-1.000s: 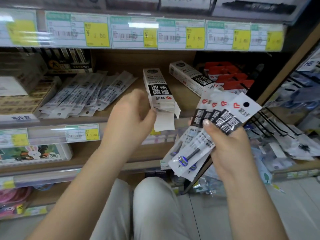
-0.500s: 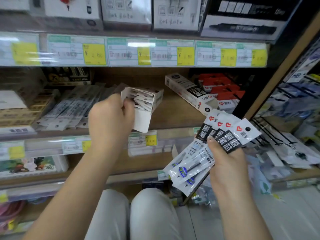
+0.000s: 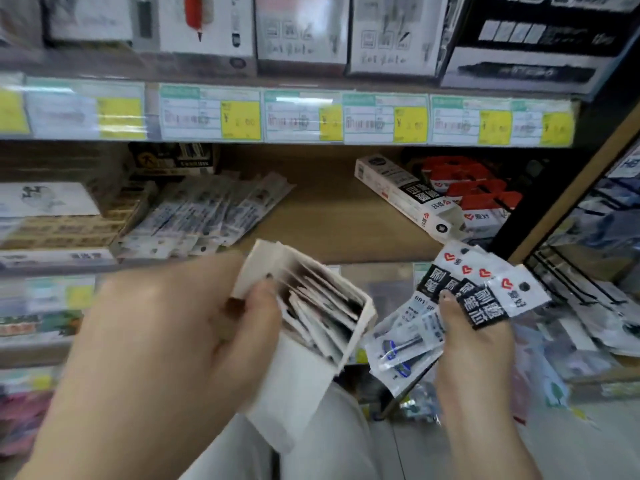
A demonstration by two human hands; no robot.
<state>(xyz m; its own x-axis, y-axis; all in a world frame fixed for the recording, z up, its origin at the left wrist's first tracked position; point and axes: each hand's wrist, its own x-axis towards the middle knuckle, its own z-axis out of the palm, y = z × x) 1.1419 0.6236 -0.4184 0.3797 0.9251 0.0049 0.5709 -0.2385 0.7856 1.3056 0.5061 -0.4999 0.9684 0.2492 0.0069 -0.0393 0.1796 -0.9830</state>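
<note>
Cardboard is filling our left hand (image 3: 180,334): we are gripping the open white box (image 3: 298,382), fingers curled round its side, thumb lying at its mouth, where packets are standing inside. Just beside it, our right hand (image 3: 474,355) is pinching a fan of refill packets (image 3: 485,303) under the thumb. Beyond the right hand, a second long box (image 3: 405,192) is lying on the shelf.

A brown wooden shelf (image 3: 332,223) is stretching across, yellow paper price tags (image 3: 240,119) are shining above, and a pale smooth floor (image 3: 571,445) is lying below.
</note>
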